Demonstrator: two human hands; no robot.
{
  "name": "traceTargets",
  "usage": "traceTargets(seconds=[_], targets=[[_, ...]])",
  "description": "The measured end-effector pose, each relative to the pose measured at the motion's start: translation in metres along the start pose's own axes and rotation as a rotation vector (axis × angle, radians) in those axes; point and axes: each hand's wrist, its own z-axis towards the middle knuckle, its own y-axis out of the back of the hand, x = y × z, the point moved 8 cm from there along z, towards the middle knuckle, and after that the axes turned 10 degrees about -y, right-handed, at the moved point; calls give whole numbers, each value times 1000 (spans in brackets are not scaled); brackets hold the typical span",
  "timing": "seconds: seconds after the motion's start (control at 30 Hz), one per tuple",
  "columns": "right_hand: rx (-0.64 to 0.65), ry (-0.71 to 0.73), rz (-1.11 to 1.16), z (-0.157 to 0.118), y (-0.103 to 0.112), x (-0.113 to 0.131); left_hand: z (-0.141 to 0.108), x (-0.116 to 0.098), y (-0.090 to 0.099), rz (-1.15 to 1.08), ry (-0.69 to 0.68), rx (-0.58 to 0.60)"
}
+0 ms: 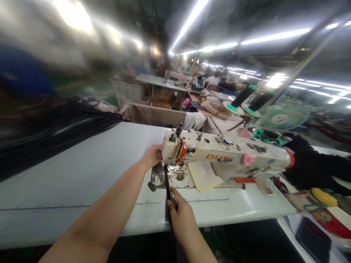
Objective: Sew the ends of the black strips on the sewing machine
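A white sewing machine (pixel 203 149) with orange lettering stands on the pale table. Down from under its head runs a narrow black strip (pixel 167 179), crossing the worn metal plate and dropping over the table's front edge. My right hand (pixel 182 217) is closed on this strip in front of the plate, thumb and forefinger against it. A small shiny metal tool (pixel 174 200) shows within the same hand, its kind unclear. My left hand (pixel 153 155) reaches to the far left side of the machine head, fingers curled together. Their tips are hidden behind the head.
Long black strips (pixel 63 135) lie heaped on the table's left. Yellowish cloth (pixel 204 175) rests under the machine arm. Black thread cones (pixel 242 96) and a green fan (pixel 283 117) stand behind. A fabric-lined bin (pixel 156 115) adjoins the far edge. Ruler markings (pixel 211 200) cross the tabletop.
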Motion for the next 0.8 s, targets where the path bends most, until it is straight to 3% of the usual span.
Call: traceTargets(seconds=[0.23,0.43,0.6,0.8], targets=[[-196,176,40,-9,14,0,-8,11,19,-162,128,-197],[-269,275,119,-17,26,11,-41,15,29,-523,248,-410],[-100,295,148,-18,17,34,-82,9,36,-766,308,-532],[258,96,337,-6,-24,44,-138,-4,52,-811,332,-629]])
